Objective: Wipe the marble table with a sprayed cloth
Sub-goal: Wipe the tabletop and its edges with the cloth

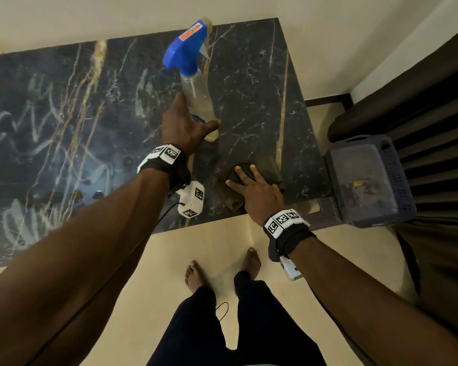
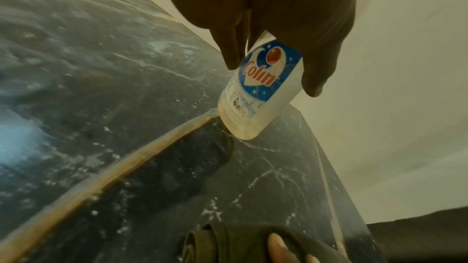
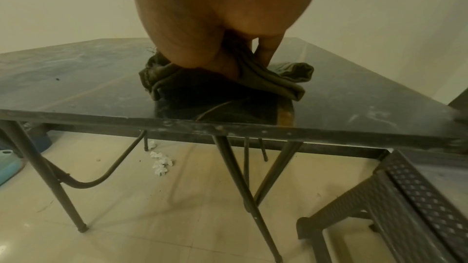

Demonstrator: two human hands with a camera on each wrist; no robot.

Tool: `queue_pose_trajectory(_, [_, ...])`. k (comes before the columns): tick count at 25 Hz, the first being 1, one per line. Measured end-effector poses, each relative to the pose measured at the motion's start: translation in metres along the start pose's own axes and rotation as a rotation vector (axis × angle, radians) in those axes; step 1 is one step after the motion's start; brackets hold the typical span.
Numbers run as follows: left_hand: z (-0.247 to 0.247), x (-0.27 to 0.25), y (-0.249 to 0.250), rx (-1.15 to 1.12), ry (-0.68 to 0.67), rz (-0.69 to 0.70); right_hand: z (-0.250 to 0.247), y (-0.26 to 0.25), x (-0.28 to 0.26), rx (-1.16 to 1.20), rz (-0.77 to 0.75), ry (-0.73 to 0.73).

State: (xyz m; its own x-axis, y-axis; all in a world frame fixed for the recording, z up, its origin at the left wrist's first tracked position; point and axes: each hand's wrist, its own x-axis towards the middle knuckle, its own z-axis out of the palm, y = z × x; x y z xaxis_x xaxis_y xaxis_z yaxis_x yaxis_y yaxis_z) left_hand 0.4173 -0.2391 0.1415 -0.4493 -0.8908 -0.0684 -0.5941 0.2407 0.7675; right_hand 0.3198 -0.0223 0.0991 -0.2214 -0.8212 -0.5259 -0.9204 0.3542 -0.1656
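A clear spray bottle (image 1: 196,101) with a blue trigger head is seen standing on the dark marble tabletop (image 1: 64,114), toward the right half and between the far and near edges. The left hand (image 1: 181,125) is placed at the bottle's lower body, with the thumb on one side and the fingers on the other; in the left wrist view the fingers (image 2: 319,63) are seen lying along a blue "Colin" label, and the bottle's base is seen touching the stone beside a tan vein. Whether the bottle is gripped firmly or only touched cannot be told, since the fingers look fairly straight. A dark olive cloth (image 1: 265,167) is bunched on the tabletop near the front right corner, close to the near edge. It is pressed down by the right hand (image 1: 257,191), whose fingers are spread flat across its top; in the right wrist view the fabric (image 3: 266,79) is seen gathered in folds under and between the fingers. Pale smeared streaks are visible across the left part of the tabletop. A dark perforated plastic basket (image 1: 368,180) is seen just beside the right edge, resting on a dark woven stool (image 3: 405,187). Bare feet and dark trousers are visible on the cream tiled floor (image 1: 196,239) below the near edge. White crumpled scraps (image 3: 161,162) are seen lying on the floor under the tabletop, among its thin metal legs.
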Motion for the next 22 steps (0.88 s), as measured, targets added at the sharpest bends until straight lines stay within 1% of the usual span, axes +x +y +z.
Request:
queue_pose_trajectory(5, [0.050, 0.003, 0.033, 0.013, -0.068, 0.043, -0.002, 0.052, -0.014, -0.002, 0.031, -0.003])
queue_pose_trajectory(10, [0.076, 0.002, 0.050, 0.069, -0.093, 0.058, 0.001, 0.082, -0.022, 0.001, 0.053, 0.026])
queue_pose_trajectory(18, [0.080, -0.004, 0.055, 0.093, -0.123, 0.022, 0.008, 0.087, -0.022, 0.025, 0.006, 0.038])
queue_pose_trajectory(22, [0.072, -0.019, 0.055, 0.085, -0.181, -0.022, 0.007, 0.074, -0.021, 0.096, -0.029, 0.052])
